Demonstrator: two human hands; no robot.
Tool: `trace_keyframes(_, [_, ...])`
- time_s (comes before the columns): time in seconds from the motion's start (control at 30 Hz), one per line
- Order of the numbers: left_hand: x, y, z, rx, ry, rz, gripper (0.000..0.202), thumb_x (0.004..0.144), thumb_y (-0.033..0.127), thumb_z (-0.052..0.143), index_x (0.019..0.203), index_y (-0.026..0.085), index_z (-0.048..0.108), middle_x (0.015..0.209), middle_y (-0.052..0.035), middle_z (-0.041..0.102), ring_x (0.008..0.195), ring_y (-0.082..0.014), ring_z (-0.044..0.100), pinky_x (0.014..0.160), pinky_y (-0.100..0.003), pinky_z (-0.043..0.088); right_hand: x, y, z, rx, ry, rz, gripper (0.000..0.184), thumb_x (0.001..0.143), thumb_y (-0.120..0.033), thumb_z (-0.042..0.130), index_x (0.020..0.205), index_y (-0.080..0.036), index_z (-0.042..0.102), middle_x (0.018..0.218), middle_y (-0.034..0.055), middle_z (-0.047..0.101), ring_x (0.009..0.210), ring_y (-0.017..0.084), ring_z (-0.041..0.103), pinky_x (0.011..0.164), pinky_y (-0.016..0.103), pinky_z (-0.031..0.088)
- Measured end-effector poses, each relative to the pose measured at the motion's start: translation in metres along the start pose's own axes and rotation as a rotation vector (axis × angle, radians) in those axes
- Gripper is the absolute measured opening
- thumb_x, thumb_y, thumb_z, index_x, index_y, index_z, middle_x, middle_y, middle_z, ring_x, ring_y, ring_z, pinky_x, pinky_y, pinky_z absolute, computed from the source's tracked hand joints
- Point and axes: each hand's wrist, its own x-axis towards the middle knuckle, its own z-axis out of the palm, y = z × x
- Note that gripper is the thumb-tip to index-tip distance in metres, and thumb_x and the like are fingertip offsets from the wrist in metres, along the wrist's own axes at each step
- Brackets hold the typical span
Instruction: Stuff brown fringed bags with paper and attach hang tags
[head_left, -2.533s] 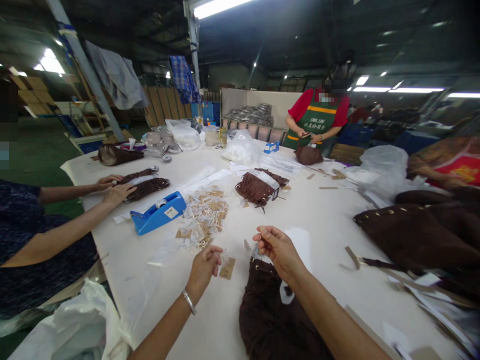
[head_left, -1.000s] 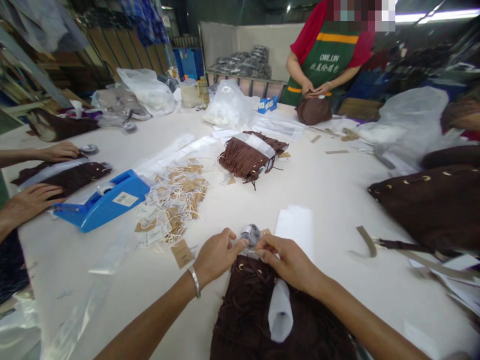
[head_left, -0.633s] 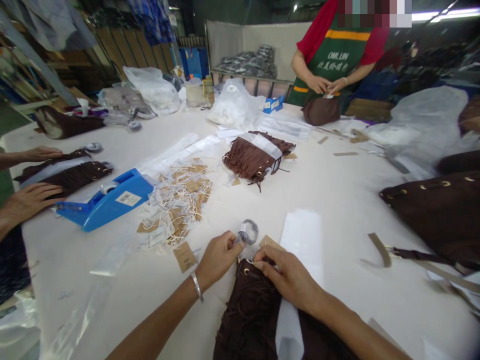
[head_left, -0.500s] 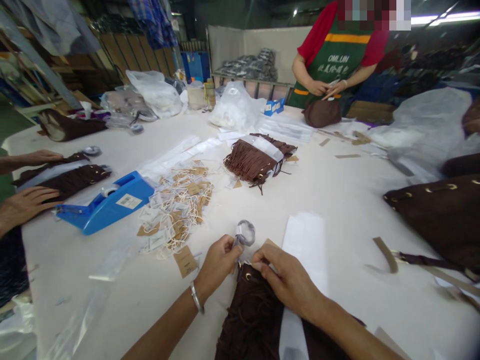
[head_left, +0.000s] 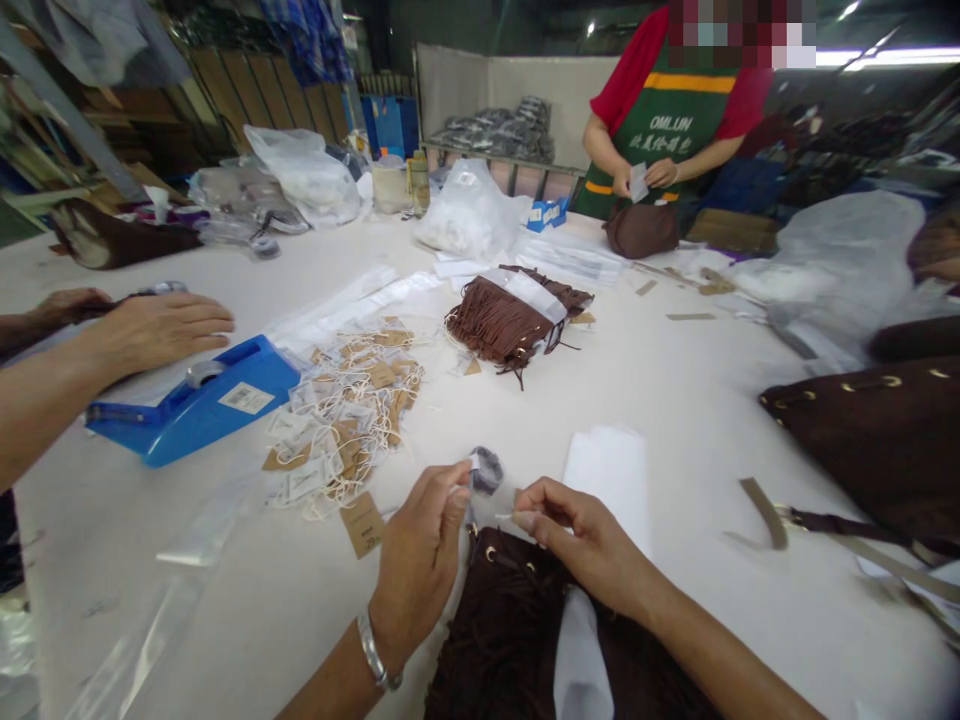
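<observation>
A dark brown fringed bag with gold eyelets lies in front of me, a white paper strip over it. Beyond its top edge is a grey ring wrapped in clear plastic. My left hand, wearing a silver bangle, pinches the ring's near side at a small white band. Thumb and forefinger of my right hand are closed on the end of a thin white string just above the eyelets. Left of my left hand lies a brown card tag.
A pile of stringed tags lies beside a blue tape dispenser. Another fringed bag sits mid-table. White sheets lie ahead of my right hand. A co-worker's hands are at left; a person in a green apron stands opposite.
My left hand has turned and risen slightly against the ring. My right hand has drawn the string up from the bag's edge. The left co-worker's hand has moved toward the dispenser.
</observation>
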Motion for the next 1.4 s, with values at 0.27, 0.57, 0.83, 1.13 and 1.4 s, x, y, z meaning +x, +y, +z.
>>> trace_keyframes(0.27, [0.011, 0.006, -0.006, -0.448, -0.547, -0.286, 0.037, 0.09, 0.044, 0.05, 0.07, 0.016, 0.061, 0.051, 0.004, 0.053, 0.039, -0.0065, 0.039, 0.044, -0.02, 0.029, -0.002, -0.019, 0.003, -0.17, -0.009, -0.189, 0.009, 0.093, -0.025, 0.053, 0.088, -0.021, 0.06, 0.078, -0.0024, 0.06, 0.07, 0.011, 0.052, 0.064, 0.023, 0.038])
trace_keyframes(0.57, [0.007, -0.004, -0.014, -0.702, -0.648, -0.444, 0.051, 0.091, 0.059, 0.043, 0.094, 0.013, 0.065, 0.078, -0.0058, 0.068, 0.038, -0.0038, 0.041, 0.037, -0.018, 0.023, 0.0, -0.014, 0.004, -0.295, -0.02, -0.311, 0.011, 0.096, -0.024, 0.049, 0.093, -0.022, 0.059, 0.087, 0.0009, 0.06, 0.081, 0.014, 0.055, 0.073, 0.026, 0.041])
trace_keyframes(0.83, [0.01, -0.007, -0.008, -0.685, -0.659, -0.435, 0.027, 0.082, 0.039, 0.063, 0.078, 0.013, 0.064, 0.069, -0.0026, 0.065, 0.039, -0.0024, 0.038, 0.038, -0.018, 0.024, 0.0, -0.011, 0.003, -0.322, -0.039, -0.365, 0.012, 0.095, -0.018, 0.049, 0.095, -0.023, 0.06, 0.089, 0.0013, 0.06, 0.087, 0.014, 0.056, 0.078, 0.026, 0.041])
trace_keyframes(1.13, [0.008, -0.015, -0.006, -0.489, -0.542, -0.353, 0.022, 0.072, 0.032, 0.071, 0.072, 0.018, 0.055, 0.052, 0.0085, 0.047, 0.043, -0.0058, 0.04, 0.042, -0.017, 0.027, 0.003, -0.005, 0.01, -0.233, -0.042, -0.236, 0.013, 0.088, -0.014, 0.054, 0.089, -0.023, 0.064, 0.084, -0.0007, 0.063, 0.078, 0.013, 0.058, 0.07, 0.024, 0.041])
trace_keyframes(1.4, [0.016, -0.024, -0.003, 0.118, -0.221, -0.275, 0.035, 0.086, 0.054, 0.053, 0.096, 0.02, 0.053, 0.06, 0.004, 0.056, 0.053, -0.0155, 0.053, 0.052, -0.025, 0.03, 0.019, 0.012, 0.007, -0.143, 0.032, -0.102, 0.009, 0.088, -0.024, 0.054, 0.084, -0.021, 0.062, 0.076, -0.0027, 0.06, 0.068, 0.012, 0.053, 0.063, 0.023, 0.039])
